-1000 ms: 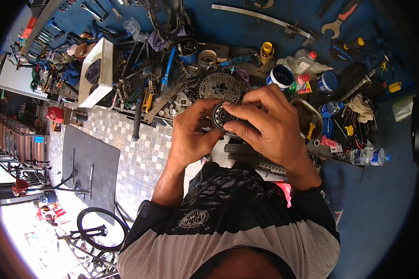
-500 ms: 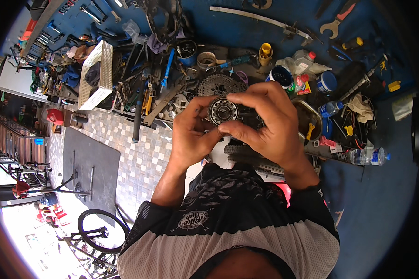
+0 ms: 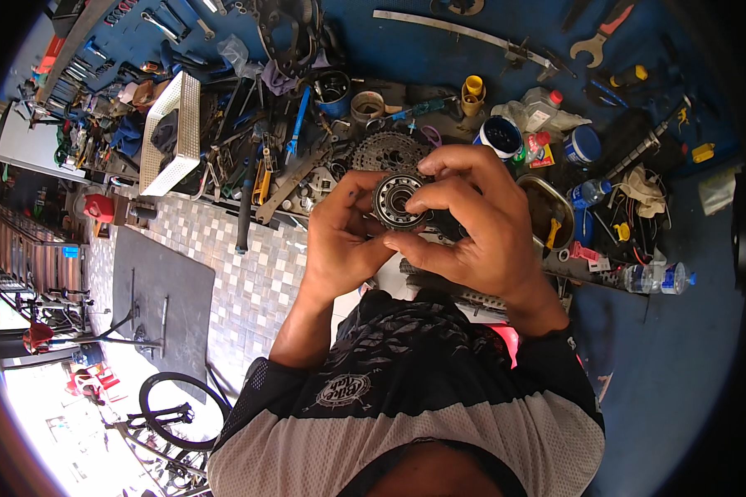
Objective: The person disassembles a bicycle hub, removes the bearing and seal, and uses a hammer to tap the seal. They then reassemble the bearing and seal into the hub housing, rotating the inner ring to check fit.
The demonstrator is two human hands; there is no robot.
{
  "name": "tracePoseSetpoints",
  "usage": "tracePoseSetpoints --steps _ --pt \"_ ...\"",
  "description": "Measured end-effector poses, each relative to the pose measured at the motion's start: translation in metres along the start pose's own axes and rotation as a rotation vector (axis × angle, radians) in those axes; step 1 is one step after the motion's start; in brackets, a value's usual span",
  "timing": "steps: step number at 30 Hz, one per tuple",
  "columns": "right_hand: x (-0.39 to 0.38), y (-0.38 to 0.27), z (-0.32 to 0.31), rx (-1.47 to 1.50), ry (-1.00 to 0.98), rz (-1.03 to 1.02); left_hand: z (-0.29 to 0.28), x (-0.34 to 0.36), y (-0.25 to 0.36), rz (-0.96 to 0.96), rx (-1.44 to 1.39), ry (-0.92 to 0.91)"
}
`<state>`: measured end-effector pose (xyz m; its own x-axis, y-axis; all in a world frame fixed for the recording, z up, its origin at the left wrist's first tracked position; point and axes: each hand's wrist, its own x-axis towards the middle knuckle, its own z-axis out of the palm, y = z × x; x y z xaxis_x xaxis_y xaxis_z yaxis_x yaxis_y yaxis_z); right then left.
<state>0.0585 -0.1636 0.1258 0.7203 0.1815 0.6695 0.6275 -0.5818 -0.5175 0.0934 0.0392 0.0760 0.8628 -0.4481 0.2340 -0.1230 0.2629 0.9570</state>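
A round metal hub part with a ring of bearing balls (image 3: 395, 219) faces up between my two hands, above the front of the bench. My left hand (image 3: 340, 236) is closed around its left side and lower edge. From the right, my right hand (image 3: 481, 219) is curled on it: the index fingertip rests at the right of the face, the thumb at the lower rim. Its other fingers are bent above, partly hidden. Just beyond the hub part lies a large toothed cassette (image 3: 381, 153), partly covered by my hands.
Tools crowd the bench left of my hands, including a long flat wrench (image 3: 286, 190) and a white perforated basket (image 3: 192, 124). On the right stand a tub of dark grease (image 3: 500, 135), a metal tray (image 3: 562, 207) and plastic bottles (image 3: 659, 279). A tire (image 3: 452, 286) is below my hands.
My right index finger has slid from the upper rim inward and down to the right of the hub part's face. The right thumb has shifted lower. My left hand keeps its hold.
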Motion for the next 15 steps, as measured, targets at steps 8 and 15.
tracePoseSetpoints --steps 8,15 --pt "0.001 -0.001 -0.003 -0.061 -0.037 -0.047 0.005 0.003 0.004 0.019 0.107 0.074" --pt "0.001 -0.004 0.006 -0.205 0.054 -0.176 0.007 0.003 0.001 0.052 0.239 0.146"
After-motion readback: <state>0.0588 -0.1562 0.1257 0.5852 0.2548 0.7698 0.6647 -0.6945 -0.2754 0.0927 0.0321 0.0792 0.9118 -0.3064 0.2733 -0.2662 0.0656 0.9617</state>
